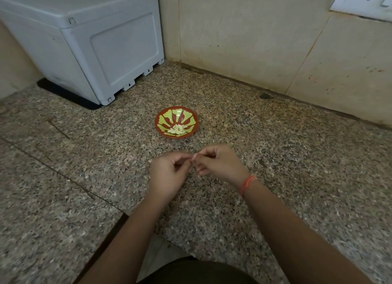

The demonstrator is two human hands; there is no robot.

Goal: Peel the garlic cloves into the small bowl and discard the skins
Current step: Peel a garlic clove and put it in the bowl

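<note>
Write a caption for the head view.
Left hand and right hand pinch a garlic clove near the bowl of peeled cloves.

Head camera looks steeply down (wide-angle) at the near countertop (84, 177).

Your left hand (167, 173) and right hand (218, 164) meet fingertip to fingertip just above the speckled granite countertop (275, 156). Both have curled fingers and pinch a tiny pale piece (194, 156) between them, too small to tell as clove or skin. Beyond them the small red-and-green bowl (158, 122) holds a heap of peeled garlic cloves (177, 129) at its near side; an orange thread band (247, 184) circles your right wrist, and a grey plastic box (95, 40) stands far left.
</note>
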